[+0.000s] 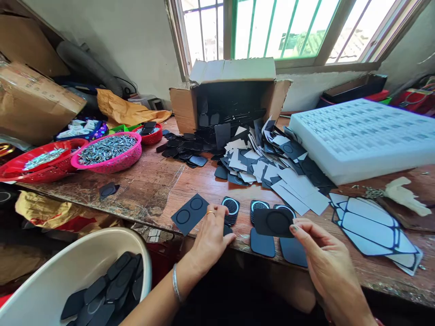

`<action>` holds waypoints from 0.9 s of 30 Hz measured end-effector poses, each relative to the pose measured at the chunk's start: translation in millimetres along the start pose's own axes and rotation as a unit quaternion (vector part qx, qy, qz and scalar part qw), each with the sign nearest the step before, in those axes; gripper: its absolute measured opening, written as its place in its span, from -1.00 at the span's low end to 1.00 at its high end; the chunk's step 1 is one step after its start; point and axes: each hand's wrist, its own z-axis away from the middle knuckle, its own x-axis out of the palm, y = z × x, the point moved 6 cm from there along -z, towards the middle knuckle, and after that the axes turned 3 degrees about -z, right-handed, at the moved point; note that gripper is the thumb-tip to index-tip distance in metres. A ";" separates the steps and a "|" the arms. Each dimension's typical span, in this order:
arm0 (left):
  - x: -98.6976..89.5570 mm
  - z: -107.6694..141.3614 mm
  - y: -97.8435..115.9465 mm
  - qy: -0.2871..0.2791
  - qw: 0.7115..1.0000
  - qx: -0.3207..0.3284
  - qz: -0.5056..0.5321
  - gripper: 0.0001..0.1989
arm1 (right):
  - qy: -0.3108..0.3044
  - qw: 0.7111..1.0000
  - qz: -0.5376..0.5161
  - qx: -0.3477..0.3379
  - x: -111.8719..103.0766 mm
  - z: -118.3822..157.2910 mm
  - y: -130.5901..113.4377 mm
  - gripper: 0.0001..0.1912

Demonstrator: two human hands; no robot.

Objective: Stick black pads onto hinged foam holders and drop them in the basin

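Observation:
My left hand (212, 231) is at the table's front edge, fingers bent, with a black card (190, 213) bearing two ring outlines held at its finger side. Its fingertips are beside a ribbed black square piece (231, 210) with a pale ring; a dark pad (227, 230) shows partly under the hand. My right hand (322, 253) pinches a black card (274, 222) with one ring outline between thumb and fingers. Behind that card, partly hidden, are two more ringed pieces (259, 206). Below it lie smooth dark rounded pads (263, 243).
Loose black and white cards (254, 158) spill before an open cardboard box (183, 108). A white foam block (340, 167) stands right, near white outlined sheets (370, 222). Left are a pink basket of metal parts (107, 167) and a pale tub (146, 258) holding black pieces.

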 end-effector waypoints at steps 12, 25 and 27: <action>-22.2 48.2 -41.3 -0.123 0.801 -0.314 0.494 -0.45 | -0.138 0.970 -0.054 0.192 63.6 19.8 15.7 -0.59; -18.3 69.6 -32.5 -0.135 0.757 -0.332 0.547 -0.60 | -0.189 0.949 -0.057 0.245 87.2 34.1 29.2 -0.62; -17.8 69.7 -34.0 -0.139 0.758 -0.331 0.545 -0.60 | -0.195 0.948 -0.059 0.246 87.9 34.4 31.0 -0.62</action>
